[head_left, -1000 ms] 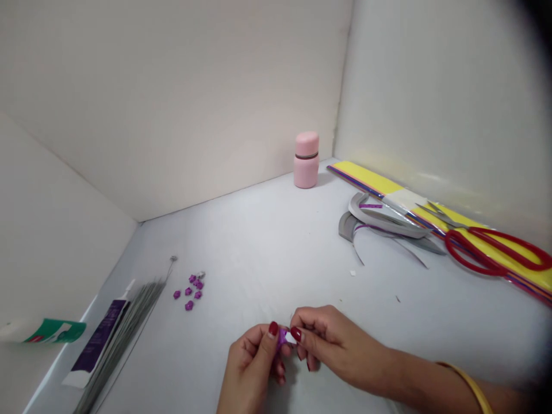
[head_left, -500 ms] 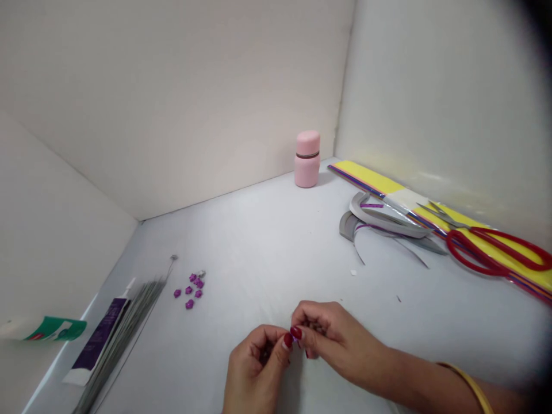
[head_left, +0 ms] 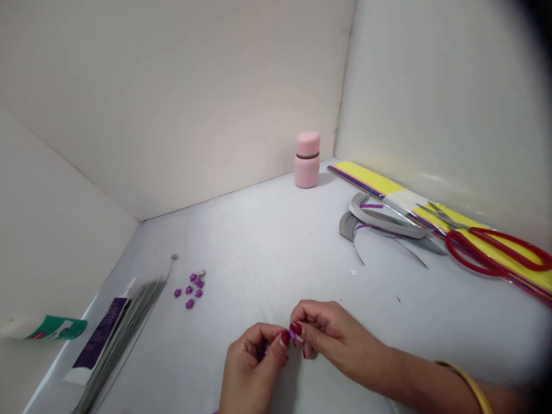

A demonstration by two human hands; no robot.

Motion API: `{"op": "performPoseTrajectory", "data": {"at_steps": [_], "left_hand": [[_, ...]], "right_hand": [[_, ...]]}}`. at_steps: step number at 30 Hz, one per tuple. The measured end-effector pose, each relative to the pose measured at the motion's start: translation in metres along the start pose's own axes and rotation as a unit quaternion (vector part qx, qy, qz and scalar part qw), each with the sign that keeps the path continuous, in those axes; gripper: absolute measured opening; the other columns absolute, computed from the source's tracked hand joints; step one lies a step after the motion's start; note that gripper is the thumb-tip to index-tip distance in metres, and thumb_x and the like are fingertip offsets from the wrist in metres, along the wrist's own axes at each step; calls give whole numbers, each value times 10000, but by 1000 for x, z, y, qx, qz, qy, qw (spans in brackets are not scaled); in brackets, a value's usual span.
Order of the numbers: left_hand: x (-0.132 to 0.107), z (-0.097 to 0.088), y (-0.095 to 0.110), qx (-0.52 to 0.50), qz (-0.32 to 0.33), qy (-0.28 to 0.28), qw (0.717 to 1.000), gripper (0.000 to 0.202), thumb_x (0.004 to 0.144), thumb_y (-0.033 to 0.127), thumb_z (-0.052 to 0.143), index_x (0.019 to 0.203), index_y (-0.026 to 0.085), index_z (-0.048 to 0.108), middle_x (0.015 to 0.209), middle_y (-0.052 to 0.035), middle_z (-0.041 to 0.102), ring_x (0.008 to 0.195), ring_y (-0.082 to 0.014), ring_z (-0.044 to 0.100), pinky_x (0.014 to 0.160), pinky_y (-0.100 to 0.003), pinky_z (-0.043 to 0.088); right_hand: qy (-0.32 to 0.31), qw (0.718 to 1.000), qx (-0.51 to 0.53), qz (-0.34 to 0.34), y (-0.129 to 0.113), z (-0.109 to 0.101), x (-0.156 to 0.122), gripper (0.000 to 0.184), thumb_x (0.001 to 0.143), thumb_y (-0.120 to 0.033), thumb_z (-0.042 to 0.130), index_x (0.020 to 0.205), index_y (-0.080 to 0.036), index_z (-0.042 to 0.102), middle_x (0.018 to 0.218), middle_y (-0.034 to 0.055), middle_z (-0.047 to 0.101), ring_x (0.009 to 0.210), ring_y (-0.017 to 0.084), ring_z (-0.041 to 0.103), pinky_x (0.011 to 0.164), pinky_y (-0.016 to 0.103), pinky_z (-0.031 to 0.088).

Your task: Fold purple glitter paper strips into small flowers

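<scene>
Head view, looking down over a white table (head_left: 259,241) boxed in by pale walls. Found both hands low in the frame, near the front edge, fingertips meeting. Saw the left hand (head_left: 254,368) curled shut, thumb pressed against a tiny purple piece (head_left: 292,334), with a trace of purple also showing among its folded fingers. Saw the right hand (head_left: 332,339) closed likewise, thumb and forefinger pinching the same piece from the other side, remaining fingers tucked under. Placed the piece between the two red-painted thumbnails, just above the tabletop; could not make out its shape, too small and mostly covered. Noted a yellow bangle (head_left: 470,382) on the right wrist. Spotted a loose cluster of small purple flowers (head_left: 190,290) lying well apart to the left of the hands, and beyond them, at the left edge, a bundle of thin wires (head_left: 125,330) touching a purple-and-white glue tube (head_left: 97,339). Marked a pink jar (head_left: 307,160) standing upright near the back corner. Counted, along the right wall, flat yellow sheets (head_left: 371,177), curved grey strips (head_left: 379,221) just beside them, and red-handled scissors (head_left: 495,253) resting on the sheets.
</scene>
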State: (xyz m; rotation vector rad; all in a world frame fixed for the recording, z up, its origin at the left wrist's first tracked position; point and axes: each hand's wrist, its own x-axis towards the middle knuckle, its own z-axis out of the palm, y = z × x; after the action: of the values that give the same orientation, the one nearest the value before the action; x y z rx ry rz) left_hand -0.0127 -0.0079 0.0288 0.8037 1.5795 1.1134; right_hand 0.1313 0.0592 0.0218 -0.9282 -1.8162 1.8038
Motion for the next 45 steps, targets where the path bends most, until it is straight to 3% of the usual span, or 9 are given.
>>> {"op": "performPoseTrajectory", "data": {"at_steps": [9, 13, 23, 27, 29, 33, 37, 40, 45], "left_hand": [[-3, 3, -8, -1, 68, 10, 998, 228, 708, 371, 644, 849, 193, 675, 824, -55, 682, 711, -178, 603, 634, -248, 443], [-4, 0, -10, 108, 136, 23, 985, 212, 777, 379, 572, 713, 191, 646, 698, -35, 627, 632, -159, 549, 578, -237, 403], [-1, -1, -3, 72, 81, 31, 994, 277, 793, 393, 544, 614, 188, 600, 566, -1, 571, 564, -158, 496, 535, -232, 371], [-6, -4, 3, 110, 282, 203, 931, 116, 777, 226, 571, 778, 235, 687, 819, -49, 668, 840, -234, 560, 773, -293, 387], [-9, -2, -1, 119, 373, 213, 895, 124, 719, 151, 623, 726, 258, 687, 728, -35, 665, 749, -222, 562, 737, -288, 385], [-4, 11, -14, 18, 210, 84, 974, 185, 753, 347, 620, 646, 206, 673, 595, -33, 644, 536, -165, 527, 536, -255, 374], [7, 13, -21, -166, 67, 56, 982, 314, 605, 459, 735, 658, 161, 649, 550, 0, 600, 486, -112, 466, 497, -222, 359], [7, 10, -19, -168, 65, 50, 982, 341, 617, 444, 733, 514, 147, 599, 487, 11, 555, 501, -108, 454, 526, -221, 355], [1, 12, -19, -124, 104, 32, 986, 277, 650, 408, 714, 591, 144, 656, 541, -22, 617, 558, -145, 506, 558, -243, 381]], "right_hand": [[3, 1000, 12, 21, -3, 2, -2, 73, 781, -144, 521, 744, -149, 583, 592, -24, 546, 554, 96, 497, 535, 203, 384], [13, 999, -1, 34, -1, 4, -3, 68, 760, -172, 563, 696, -147, 566, 549, -31, 537, 517, 91, 482, 500, 192, 370], [-13, 998, 36, 41, 0, 5, -2, 153, 794, -266, 553, 702, -147, 581, 570, -24, 536, 516, 91, 491, 509, 204, 387], [15, 989, 133, 68, 0, 6, 1, 218, 757, -350, 608, 711, -146, 547, 585, -26, 549, 473, 74, 497, 476, 193, 386], [25, 985, 162, 58, 1, 5, 2, 254, 749, -382, 621, 720, -142, 544, 580, -26, 563, 461, 67, 497, 463, 184, 366], [35, 982, 183, 44, -3, 5, 3, 307, 739, -428, 624, 729, -127, 564, 582, -21, 581, 447, 61, 488, 446, 180, 331], [11, 985, 166, 36, -4, 9, 1, 345, 726, -464, 625, 718, -123, 573, 589, -14, 590, 442, 62, 486, 460, 190, 343], [-7, 989, 142, 31, -2, 11, 0, 353, 703, -466, 653, 715, -128, 555, 600, -14, 578, 453, 69, 488, 470, 200, 359], [-4, 995, 99, 3, -1, 9, -1, 337, 765, -473, 589, 720, -143, 532, 589, -21, 550, 492, 86, 501, 502, 210, 377]]}}
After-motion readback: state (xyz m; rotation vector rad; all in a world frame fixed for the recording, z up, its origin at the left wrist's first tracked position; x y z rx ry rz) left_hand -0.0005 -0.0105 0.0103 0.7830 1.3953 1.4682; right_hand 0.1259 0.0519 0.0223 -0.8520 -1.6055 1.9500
